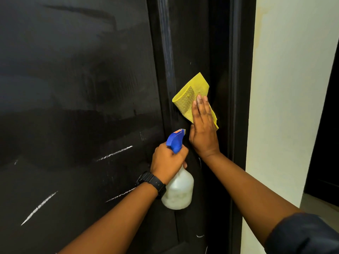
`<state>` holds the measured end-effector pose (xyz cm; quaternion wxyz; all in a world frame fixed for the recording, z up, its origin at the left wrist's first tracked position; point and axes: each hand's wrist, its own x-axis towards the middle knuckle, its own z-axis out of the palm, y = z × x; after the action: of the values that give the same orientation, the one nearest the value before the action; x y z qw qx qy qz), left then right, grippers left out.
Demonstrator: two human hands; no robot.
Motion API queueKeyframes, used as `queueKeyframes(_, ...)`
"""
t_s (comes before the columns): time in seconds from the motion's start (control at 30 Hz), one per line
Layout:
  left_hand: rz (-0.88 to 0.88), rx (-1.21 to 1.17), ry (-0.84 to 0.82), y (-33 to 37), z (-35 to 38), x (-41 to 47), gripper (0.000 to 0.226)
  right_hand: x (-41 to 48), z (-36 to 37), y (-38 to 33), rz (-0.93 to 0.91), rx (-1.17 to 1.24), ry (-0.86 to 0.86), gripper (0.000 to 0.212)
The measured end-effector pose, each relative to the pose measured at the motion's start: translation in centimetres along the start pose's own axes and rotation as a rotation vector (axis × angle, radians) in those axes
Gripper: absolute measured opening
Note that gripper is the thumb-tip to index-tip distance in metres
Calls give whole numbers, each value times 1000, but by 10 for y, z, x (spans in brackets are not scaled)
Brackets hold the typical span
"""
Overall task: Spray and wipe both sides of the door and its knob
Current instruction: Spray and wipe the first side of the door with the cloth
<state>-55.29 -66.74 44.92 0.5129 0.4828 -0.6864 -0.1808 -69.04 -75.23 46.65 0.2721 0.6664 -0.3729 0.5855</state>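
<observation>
- The black door (73, 88) fills most of the head view, its panel dull and streaked with smeary patches.
- The right hand (203, 132) lies flat on the door's right-hand upright strip, fingers straight and close together, pointing up.
- Under those fingers is a yellow cloth (190, 94), folded and pressed against the door. Its upper corner sticks out above the fingertips and a lower edge shows past the little-finger side.
- The cloth sits just beside the dark door frame (238, 107), between the frame and the raised moulding of the panel.
- The left hand (167, 160) is wrapped round the neck of a spray bottle (180, 191), held upright just below and to the left of the right hand. The two hands are near each other but not touching.
- The bottle has a blue trigger head (175, 140) with its nozzle aimed at the door, and a cloudy white body that hangs below the fist.
- A black wristwatch (156, 182) is on the left wrist.
- Several white scratch marks (114, 153) cross the lower part of the panel.
- A cream wall (284, 88) stands to the right of the frame.
- A dark sleeve (302, 233) covers the right upper arm.
</observation>
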Motion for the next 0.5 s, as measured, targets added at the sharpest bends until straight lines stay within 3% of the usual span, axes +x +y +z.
queueKeyframes(0.5,38,-11,-6,-11,5,-14,13,-46,10,1,57,31,-28,63)
